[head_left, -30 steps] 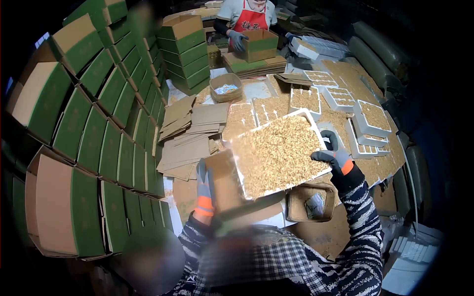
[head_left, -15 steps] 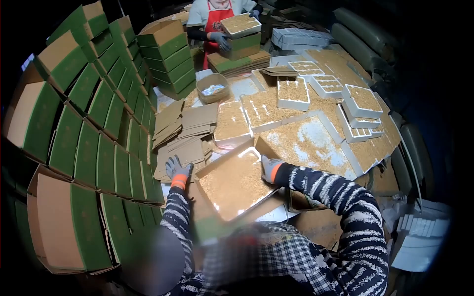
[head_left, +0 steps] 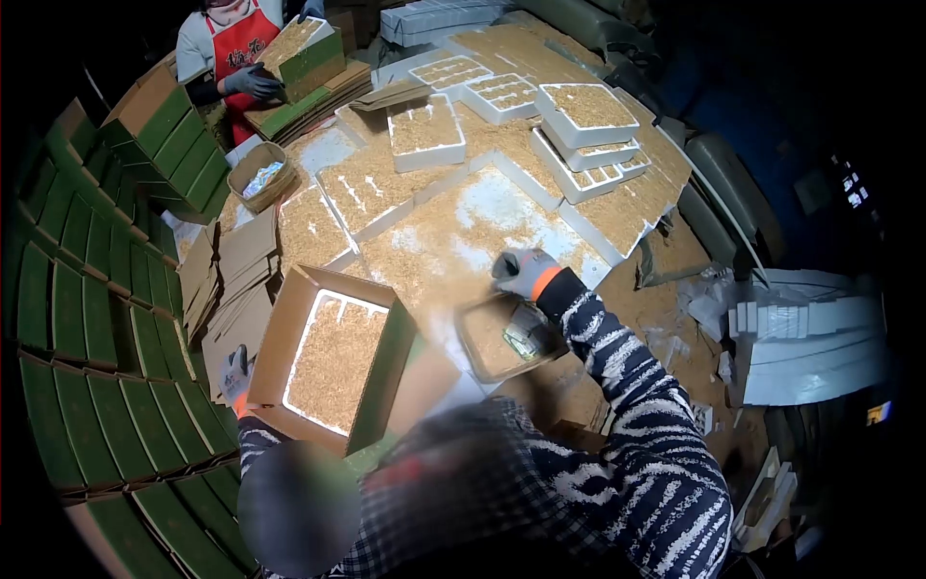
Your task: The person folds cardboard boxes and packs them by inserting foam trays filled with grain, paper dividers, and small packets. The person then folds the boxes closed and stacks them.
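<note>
Both grips are unclear — left hand (head_left: 234,375) beside carton (head_left: 384,369), right hand (head_left: 527,271) near basket rim (head_left: 469,345).

Packing table, with contents counted by kind. The wearer's hands: two, the left hand (head_left: 234,374) and the right hand (head_left: 524,272). Co-workers: one person (head_left: 195,43), with two gloved hands (head_left: 253,83) and one red apron (head_left: 243,56). Open cartons holding a tray: two, the near carton (head_left: 388,367) with one near tray (head_left: 302,349), the far carton (head_left: 316,69) with one far tray (head_left: 313,34). Single white trays (head_left: 429,156) behind: three. Tray stacks: one stack (head_left: 590,133), apparently of three. Baskets: two, one far basket (head_left: 280,188) and one near basket (head_left: 487,343). Green cartons (head_left: 72,338) and cardboard sheets (head_left: 246,256) overlap too closely for counting.
</note>
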